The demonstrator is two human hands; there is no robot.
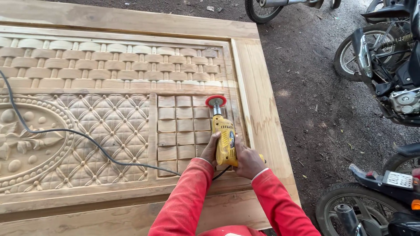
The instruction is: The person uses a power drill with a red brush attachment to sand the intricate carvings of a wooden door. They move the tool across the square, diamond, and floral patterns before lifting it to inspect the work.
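I have one view only, from the head, looking steeply down and forward over my red sleeves onto the carved pale wooden door panel (109,126), close by; parked dark motorcycles (385,61) fringe the right.

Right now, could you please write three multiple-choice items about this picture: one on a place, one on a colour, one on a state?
1. Where does the sanding disc rest?
A. on the oval flower carving
B. at the top right of the small block panel
C. on the dirt ground

2. What colour is the power tool?
A. yellow
B. blue
C. green

3. How is the tool held?
A. left hand alone
B. lying unheld
C. both hands

Answers: 1 B, the red disc sits at that panel's upper right corner. 2 A, its body is yellow. 3 C, the left hand and right hand both grip it.
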